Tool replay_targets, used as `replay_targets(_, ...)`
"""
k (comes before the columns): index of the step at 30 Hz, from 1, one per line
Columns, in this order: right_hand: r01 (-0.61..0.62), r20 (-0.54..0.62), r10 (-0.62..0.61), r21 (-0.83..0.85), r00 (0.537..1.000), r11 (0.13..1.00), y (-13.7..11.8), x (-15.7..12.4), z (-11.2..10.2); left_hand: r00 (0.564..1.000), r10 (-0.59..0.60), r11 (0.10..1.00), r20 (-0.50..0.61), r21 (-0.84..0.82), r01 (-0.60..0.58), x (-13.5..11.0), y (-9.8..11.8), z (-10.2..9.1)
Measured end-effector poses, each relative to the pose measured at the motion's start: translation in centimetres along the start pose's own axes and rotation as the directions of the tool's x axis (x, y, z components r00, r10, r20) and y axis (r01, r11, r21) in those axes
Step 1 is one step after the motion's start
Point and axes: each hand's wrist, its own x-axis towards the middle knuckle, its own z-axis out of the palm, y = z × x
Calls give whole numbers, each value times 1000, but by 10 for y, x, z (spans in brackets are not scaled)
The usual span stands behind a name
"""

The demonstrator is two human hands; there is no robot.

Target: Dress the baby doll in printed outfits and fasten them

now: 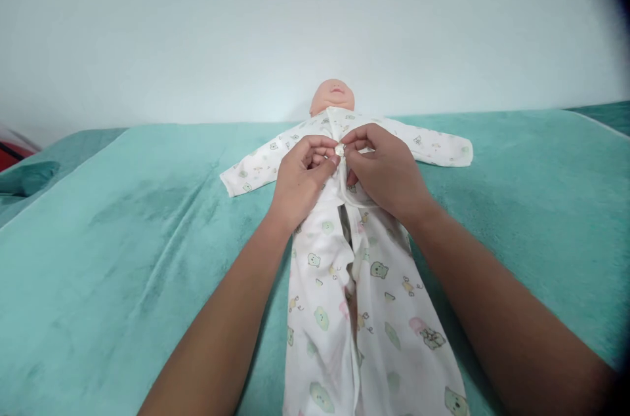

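A baby doll (333,98) lies on its back, dressed in a white printed top (285,147) and white trousers (325,311) with bear prints. Its sleeves stretch out to both sides. At the chest, a small white button (339,150) shows between my fingertips. My left hand (308,173) pinches the top's front edge just left of the button. From the other side, my right hand (381,163) is closed on the opposite front edge, thumb and fingers at the button. Whether the button sits in its hole cannot be made out. Below, the trousers part along a middle slit.
A teal towel (123,258) covers the surface under the doll, with a few creases on the left. Behind the doll's head rises a plain white wall (197,29). Something red (12,155) shows at the far left edge.
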Motion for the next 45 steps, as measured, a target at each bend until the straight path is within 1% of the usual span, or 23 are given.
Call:
replay_targets(4,13,-15,-12,49,1000,999,0,0,0,1000,11,999,5,51,-12,0,0,0)
replay_targets(8,20,-8,-19,77,1000,997,-1,-1,0,1000,17,1000,25,7,-17,1,-1,-1)
replay_targets(13,10,13,-12,94,1000,995,-2,-2,-1,998,40,999,43,-4,-40,2,-3,-3)
replay_targets(18,25,-3,-25,52,1000,998,0,-2,1,998,50,999,48,-16,-49,2,-4,-2)
replay_targets(24,88,-50,-88,-18,995,996,2,-2,4,998,42,999,42,29,-43,2,-5,-2)
replay_targets(29,122,-69,-124,-30,990,992,2,-2,4,998,45,998,38,35,-46,1,-5,-2)
replay_targets(45,148,-79,-155,-90,985,985,3,-1,4,998,54,998,33,14,-55,2,-5,0)
